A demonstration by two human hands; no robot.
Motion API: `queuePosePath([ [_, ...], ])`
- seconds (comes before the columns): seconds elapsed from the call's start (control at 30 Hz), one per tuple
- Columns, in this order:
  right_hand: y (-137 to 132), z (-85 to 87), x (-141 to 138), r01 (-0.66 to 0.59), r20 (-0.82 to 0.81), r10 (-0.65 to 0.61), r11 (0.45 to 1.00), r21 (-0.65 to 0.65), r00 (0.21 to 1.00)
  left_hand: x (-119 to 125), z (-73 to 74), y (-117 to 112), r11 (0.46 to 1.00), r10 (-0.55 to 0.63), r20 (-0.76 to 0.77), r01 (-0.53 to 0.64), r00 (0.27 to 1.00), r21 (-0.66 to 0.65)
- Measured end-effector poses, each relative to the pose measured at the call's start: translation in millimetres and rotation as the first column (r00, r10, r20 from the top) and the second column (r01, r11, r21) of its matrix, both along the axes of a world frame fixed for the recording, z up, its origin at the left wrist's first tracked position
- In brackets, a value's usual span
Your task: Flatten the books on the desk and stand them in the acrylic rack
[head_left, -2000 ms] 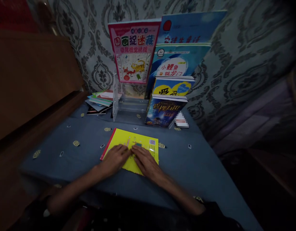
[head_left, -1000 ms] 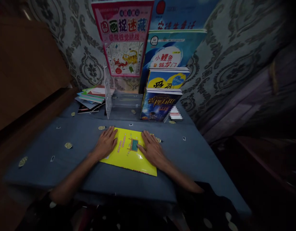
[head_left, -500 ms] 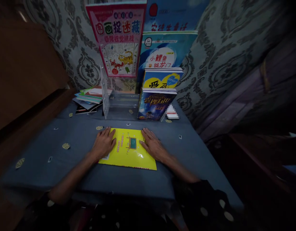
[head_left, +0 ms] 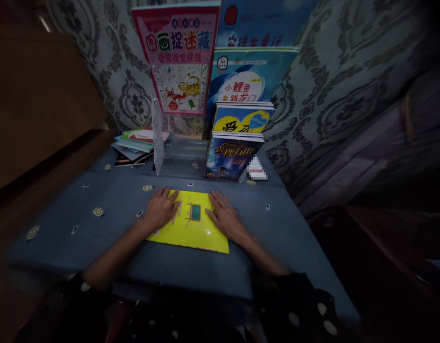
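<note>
A yellow book (head_left: pixel 191 236) with a small green chalkboard picture lies flat on the table, turned sideways to me. My left hand (head_left: pixel 161 209) rests palm down over its left side, fingers stretched out. On its right side lies my right hand (head_left: pixel 223 216), flat, with the thumb pointing in across the cover. Neither hand is wrapped around the book. Part of the cover's print is hidden under my left hand.
Behind the book stands a clear plastic rack (head_left: pixel 157 157) holding a pink book (head_left: pixel 180 62) and several blue books (head_left: pixel 232 157). A loose pile of thin books (head_left: pixel 134 145) lies left of it. A pixelated white object (head_left: pixel 256 169) sits right of the rack on the blue tablecloth (head_left: pixel 113 238).
My left hand has slid slightly right, further over the yellow book. The book has shifted a little left relative to the table, and the camera view has moved slightly.
</note>
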State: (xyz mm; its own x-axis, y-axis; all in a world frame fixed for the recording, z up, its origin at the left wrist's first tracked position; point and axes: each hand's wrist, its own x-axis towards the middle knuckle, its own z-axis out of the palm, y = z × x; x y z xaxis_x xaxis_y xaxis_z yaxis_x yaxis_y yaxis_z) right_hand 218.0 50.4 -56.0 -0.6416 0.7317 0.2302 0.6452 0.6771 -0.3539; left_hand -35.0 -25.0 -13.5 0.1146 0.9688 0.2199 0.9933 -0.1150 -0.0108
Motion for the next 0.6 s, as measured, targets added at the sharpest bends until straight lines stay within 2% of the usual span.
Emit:
queuePosePath([
  [0.13, -1, 0.6, -1, 0.013, 0.018, -0.013, 1.000, -0.002, 1.000, 0, -13.0, 1, 0.999, -0.011, 0.071, 0.008, 0.997, 0.042],
  [0.27, -4, 4.2, -1, 0.008, 0.035, -0.007, 1.000, -0.011, 0.999, -13, -16.7, 1, 0.998, -0.044, 0.213, 0.032, 0.976, 0.056],
  [0.4, -4, 4.4, 0, 0.006, 0.028, -0.006, 1.000, -0.018, 1.000, -39, -13.7, 4, 0.997, -0.071, 0.440, 0.050, 0.895, 0.059],
  [0.5, -3, 4.1, 1, 0.004, 0.015, -0.003, 1.000, -0.020, 1.000, -58, -14.0, 6, 0.996, -0.029, 0.543, -0.025, 0.839, 0.091],
  [0.6, -7, 11.9, 0, -0.011, -0.004, 0.011, 1.000, 0.006, 1.000, -68, -18.9, 9, 0.990, -0.003, 0.612, -0.083, 0.791, 0.112],
])
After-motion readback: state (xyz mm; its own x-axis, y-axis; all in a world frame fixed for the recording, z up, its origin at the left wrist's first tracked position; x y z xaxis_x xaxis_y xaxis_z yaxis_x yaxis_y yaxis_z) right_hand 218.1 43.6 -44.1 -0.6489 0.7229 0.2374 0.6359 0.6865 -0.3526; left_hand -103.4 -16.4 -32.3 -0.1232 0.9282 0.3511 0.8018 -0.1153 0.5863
